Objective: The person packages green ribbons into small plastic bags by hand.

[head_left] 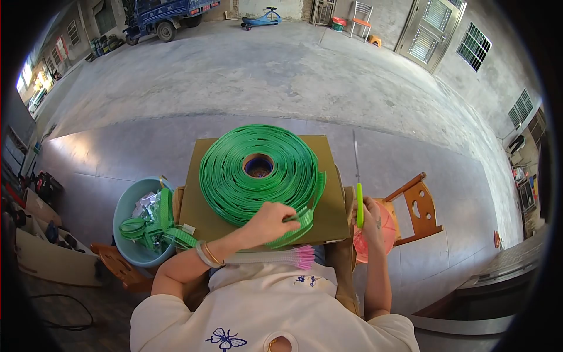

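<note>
A large roll of green mesh-like plastic strip lies flat on a brown board in front of me. Over its near right side, the bent fingers of my left hand pinch a loose length of the green strip. Slim lime-green-handled scissors, seen nearly edge-on, are in my right hand, right of the board, their blade pointing away from me. Across my lap lies a bundle of clear thin plastic pieces with pink ends, partly under my left forearm.
At left, a light-blue tub holds green strip and clear plastic. A pink basin rests on a wooden chair at right. Farther off are a blue three-wheeled truck, a ride-on toy and a metal chair.
</note>
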Demonstrator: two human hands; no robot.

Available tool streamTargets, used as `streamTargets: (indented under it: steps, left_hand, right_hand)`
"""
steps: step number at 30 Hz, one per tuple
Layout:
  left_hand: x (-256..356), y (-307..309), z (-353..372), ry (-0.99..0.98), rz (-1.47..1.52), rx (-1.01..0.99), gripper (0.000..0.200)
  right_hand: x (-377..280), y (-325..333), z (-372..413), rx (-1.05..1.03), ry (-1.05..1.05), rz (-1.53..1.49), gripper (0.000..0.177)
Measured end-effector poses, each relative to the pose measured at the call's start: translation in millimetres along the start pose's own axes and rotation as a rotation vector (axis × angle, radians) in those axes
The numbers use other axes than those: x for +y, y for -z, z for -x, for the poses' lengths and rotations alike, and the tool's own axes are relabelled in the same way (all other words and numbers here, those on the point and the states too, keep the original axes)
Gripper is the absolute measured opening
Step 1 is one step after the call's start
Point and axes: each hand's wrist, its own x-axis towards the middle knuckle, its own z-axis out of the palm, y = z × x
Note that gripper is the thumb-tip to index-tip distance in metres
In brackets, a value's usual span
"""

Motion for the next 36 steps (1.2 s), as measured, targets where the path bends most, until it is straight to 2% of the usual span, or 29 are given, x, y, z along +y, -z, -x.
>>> streamTargets:
  steps: [1, 3, 4, 5, 7, 10, 11, 14, 19, 36]
  left_hand:
    - [7.8, 14.1, -8.8, 0.057, 0.079, 0.006, 0.021]
    - [-6.8, 36.1, -30.2, 0.047, 0.323, 0.046, 0.019]
    - [3.6, 52.1, -33.8, 0.112, 0.584, 0.053, 0.018]
    - [5.2, 64.7, -39.8, 0.152, 0.671, 0.102, 0.016]
    - [-0.9, 85.9, -46.8, 0.149, 0.671, 0.169, 0.015]
    - [-11.3, 97.2, -43.6, 0.152, 0.697, 0.256, 0.014]
    - [-13.2, 97.5, -43.1, 0.154, 0.712, 0.280, 0.014]
    - [-12.0, 87.2, -38.8, 0.108, 0.716, 0.308, 0.014]
    - [-2.0, 72.6, -28.3, 0.098, 0.650, 0.202, 0.014]
    - [2.1, 64.2, -20.3, 0.129, 0.609, 0.135, 0.014]
  right_hand:
    - [-4.7, -4.3, 3.4, -0.084, -0.022, -0.124, 0.034]
    - [-16.0, -13.4, 13.4, -0.251, -0.069, -0.375, 0.047]
    - [-13.3, -12.9, 16.1, -0.406, -0.053, -0.394, 0.055]
    - [-9.3, -11.3, 20.0, -0.559, -0.033, -0.411, 0.062]
    - [-18.8, -20.3, 30.1, -0.789, -0.073, -0.352, 0.081]
    - [-20.4, -19.7, 38.9, -0.926, -0.211, -0.104, 0.084]
    - [-19.2, -21.8, 40.6, -0.977, -0.136, -0.054, 0.085]
    - [-19.7, -33.9, 44.2, -1.026, -0.131, -0.018, 0.083]
    - [-39.2, -54.4, 42.8, -0.963, -0.112, 0.031, 0.081]
    - [-36.8, -58.6, 43.3, -0.902, -0.149, 0.028, 0.071]
